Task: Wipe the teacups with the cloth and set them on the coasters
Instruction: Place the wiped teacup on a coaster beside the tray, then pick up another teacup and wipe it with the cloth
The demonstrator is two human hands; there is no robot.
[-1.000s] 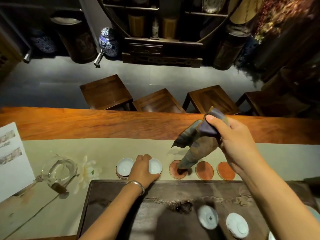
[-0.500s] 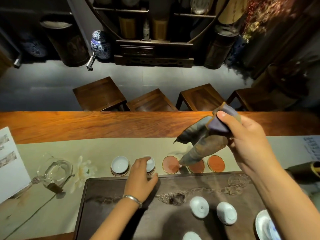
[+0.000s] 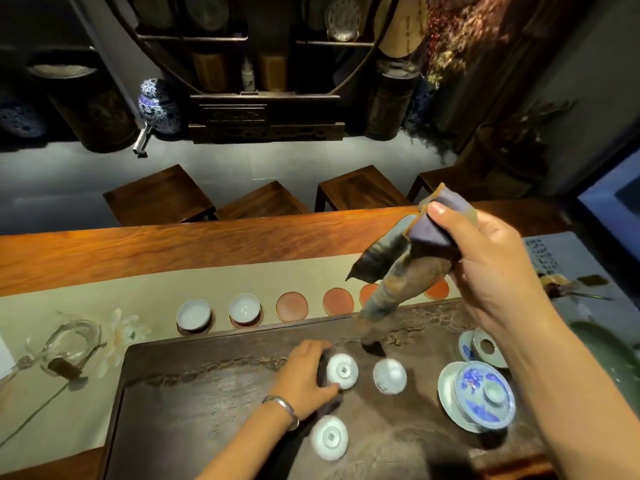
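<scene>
At the bottom centre of the frame an upturned teacup (image 3: 329,437) lies foot-up on the dark tea tray (image 3: 207,393). Just above it the left hand (image 3: 304,375), a bangle at the wrist, reaches in from the lower left and curls its fingers and thumb round a second upturned teacup (image 3: 343,371); the picture is blurred there, so how firm the grip is cannot be told. A third upturned teacup (image 3: 389,375) stands just to its right, apart from the hand. At the lower right a blue-and-white lidded bowl (image 3: 483,396) sits on its saucer.

The right hand (image 3: 491,268), forearm rising from the lower right corner, is raised above the tray and pinches the folded cloth (image 3: 398,271) between thumb and fingers. The cloth's long axis slants from the hand at upper right down to lower left, its loose end hanging over the tray's far edge.

Beyond the tray, on the pale runner of the bench (image 3: 104,251), runs a row of coasters: two at the left carry upright teacups (image 3: 194,315) (image 3: 245,308), while the red coasters (image 3: 292,305) to their right are bare, the cloth partly covering the farthest ones.
</scene>
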